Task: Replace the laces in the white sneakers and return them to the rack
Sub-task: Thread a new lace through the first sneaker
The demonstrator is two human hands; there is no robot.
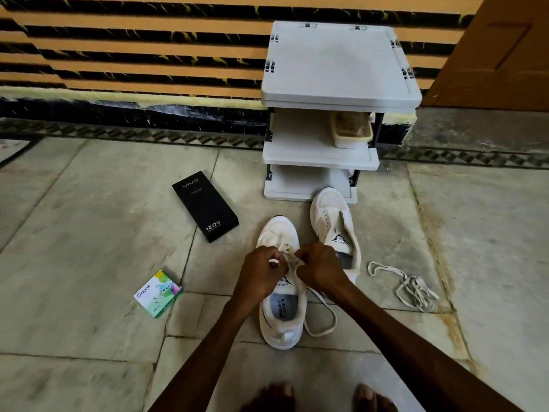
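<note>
Floor (89, 203): grey stone slabs are lying under everything, and a striped orange and black wall (133, 55) is running behind.
Rack (338, 63): it is standing against the wall, white, with three levels, beside a brown door (490, 49); a yellowish tub (352, 130) is sitting on its middle shelf.
Near sneaker (282, 322): it is standing on the floor before the person, its toe pointing to the rack and its heel toward the bare feet (276, 396).
Lace (286, 249): it is crossing the front of the near sneaker; one end is trailing in a loop on the floor at the shoe's right side.
Left hand (261, 272): it is hovering over the tongue, fingers curled, pinching a piece of the lace.
Right hand (320, 269): it is working just beside the left hand, fingers curled, also pinching the lace.
Far sneaker (329, 209): it is standing a little right and farther, its toe at the foot of the rack.
Loose lace (413, 285): it is lying tangled on the floor, right of both sneakers, apart from them.
Black box (205, 205): it is lying left of the sneakers, printed "vivo" and "120W".
Green box (157, 293): it is lying nearer the person, well apart from the near sneaker.
</note>
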